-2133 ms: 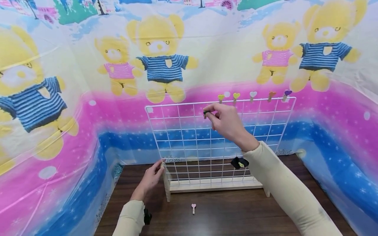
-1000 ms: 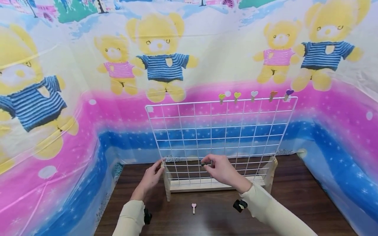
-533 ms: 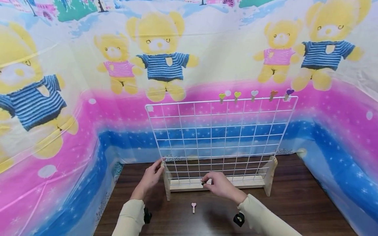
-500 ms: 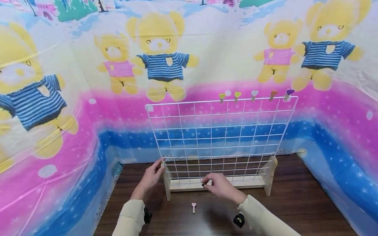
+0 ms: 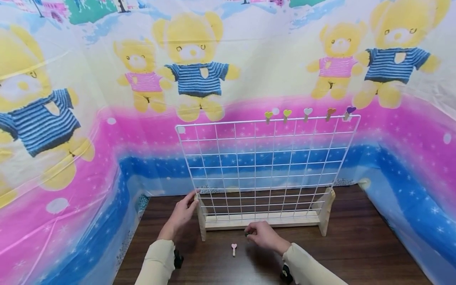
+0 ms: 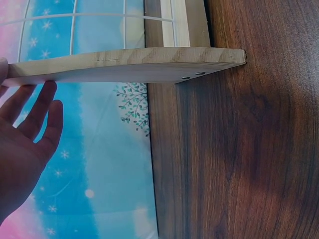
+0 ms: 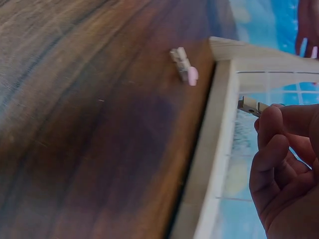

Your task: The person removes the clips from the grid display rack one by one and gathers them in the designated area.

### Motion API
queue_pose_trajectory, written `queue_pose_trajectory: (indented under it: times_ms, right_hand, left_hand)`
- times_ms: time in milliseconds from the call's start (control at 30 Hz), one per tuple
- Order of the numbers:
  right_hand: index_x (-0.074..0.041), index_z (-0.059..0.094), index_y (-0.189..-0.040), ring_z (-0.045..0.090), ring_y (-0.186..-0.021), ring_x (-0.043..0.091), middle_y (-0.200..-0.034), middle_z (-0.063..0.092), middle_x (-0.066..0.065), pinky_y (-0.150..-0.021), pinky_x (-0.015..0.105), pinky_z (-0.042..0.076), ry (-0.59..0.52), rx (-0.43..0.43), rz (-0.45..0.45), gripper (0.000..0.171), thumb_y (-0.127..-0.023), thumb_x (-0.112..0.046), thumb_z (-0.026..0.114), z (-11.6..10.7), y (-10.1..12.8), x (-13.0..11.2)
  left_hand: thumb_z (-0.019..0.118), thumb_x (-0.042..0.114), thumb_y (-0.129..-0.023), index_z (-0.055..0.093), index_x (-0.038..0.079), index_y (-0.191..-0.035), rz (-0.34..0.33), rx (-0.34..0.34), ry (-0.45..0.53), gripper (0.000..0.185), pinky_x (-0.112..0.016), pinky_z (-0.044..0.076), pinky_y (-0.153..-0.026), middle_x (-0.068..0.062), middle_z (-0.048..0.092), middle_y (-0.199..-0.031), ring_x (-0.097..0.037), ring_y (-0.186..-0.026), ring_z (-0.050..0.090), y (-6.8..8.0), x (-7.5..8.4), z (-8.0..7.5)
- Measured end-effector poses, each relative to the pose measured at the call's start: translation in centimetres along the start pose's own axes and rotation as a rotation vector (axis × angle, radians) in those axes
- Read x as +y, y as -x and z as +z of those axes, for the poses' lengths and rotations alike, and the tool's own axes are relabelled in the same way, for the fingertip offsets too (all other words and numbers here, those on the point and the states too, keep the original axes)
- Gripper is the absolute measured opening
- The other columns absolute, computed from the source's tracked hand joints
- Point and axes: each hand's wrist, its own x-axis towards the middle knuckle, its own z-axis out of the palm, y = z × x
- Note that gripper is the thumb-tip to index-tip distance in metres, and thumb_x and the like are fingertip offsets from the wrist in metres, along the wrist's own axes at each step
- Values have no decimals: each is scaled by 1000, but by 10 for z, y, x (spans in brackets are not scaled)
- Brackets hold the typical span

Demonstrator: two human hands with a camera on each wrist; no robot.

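A white wire grid rack (image 5: 263,158) stands upright in a wooden base. My left hand (image 5: 182,213) holds the rack's left wooden side support (image 6: 124,62), thumb on one face and fingers on the other. My right hand (image 5: 265,235) pinches a small wooden clothespin (image 7: 251,106) between thumb and forefinger; its dark green end shows in the head view. That hand is low in front of the rack's base bar (image 5: 263,223). To its left, a clothespin with a pink heart (image 5: 234,249) lies on the table.
Several heart clothespins sit along the grid's top wire: yellow ones, a white one (image 5: 308,114), an orange one (image 5: 331,113) and a purple one (image 5: 350,112). A bear-print cloth (image 5: 270,59) hangs behind and beside the dark wooden table (image 5: 363,245).
My right hand has come down from the grid's upper part to just in front of the base bar, still pinching the clothespin. The left hand stays at the side support.
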Motion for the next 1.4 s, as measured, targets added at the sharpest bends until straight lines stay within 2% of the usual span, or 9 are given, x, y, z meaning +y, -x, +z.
queue_pose_trajectory:
  times_ms: [233, 433, 667, 800, 1133, 1400]
  right_hand:
    - [-3, 69, -92, 56, -70, 6, -78, 61, -6, -63, 26, 47, -62, -7, 67, 10, -82, -4, 68, 20, 1, 18]
    - [-6, 70, -88, 55, -62, 4, -72, 62, -7, -61, 24, 47, -102, -3, 101, 8, -80, -4, 70, 34, 0, 29]
    - [-1, 68, -87, 53, -45, 6, -64, 61, -1, -48, 23, 45, -205, -35, 156, 7, -81, 1, 67, 44, -2, 31]
    - [2, 67, -86, 52, -44, 7, -62, 59, -1, -44, 23, 45, -226, -35, 161, 5, -81, 4, 66, 47, -2, 32]
    - [0, 68, -85, 52, -43, 6, -65, 59, -4, -42, 23, 45, -166, -15, 119, 4, -83, 2, 66, 52, -3, 39]
    - [-2, 67, -82, 49, -45, 4, -66, 54, -8, -44, 22, 44, -79, 7, 93, 8, -88, -7, 65, 57, -5, 44]
  left_hand:
    - [47, 17, -101, 44, 17, -143, -2, 2, -7, 42, -50, 43, -93, -18, 51, -133, -32, -120, 49, 0, 0, 0]
    - [47, 17, -101, 44, 17, -143, -7, 3, -10, 42, -50, 43, -93, -18, 51, -133, -31, -120, 49, 0, 0, 0]
    - [47, 18, -101, 44, 19, -143, -7, 4, 0, 42, -48, 44, -92, -17, 53, -131, -30, -118, 51, 0, -1, 2]
    - [47, 18, -101, 43, 19, -143, -13, -1, 8, 42, -48, 44, -92, -16, 53, -131, -30, -118, 51, 0, -2, 2]
    - [48, 17, -101, 44, 15, -142, 16, 15, -15, 42, -48, 45, -91, -18, 55, -129, -30, -116, 52, -1, -1, 1]
    - [49, 17, -100, 44, 15, -142, 26, 26, -26, 42, -47, 46, -89, -18, 55, -127, -30, -114, 54, -1, -1, 2]
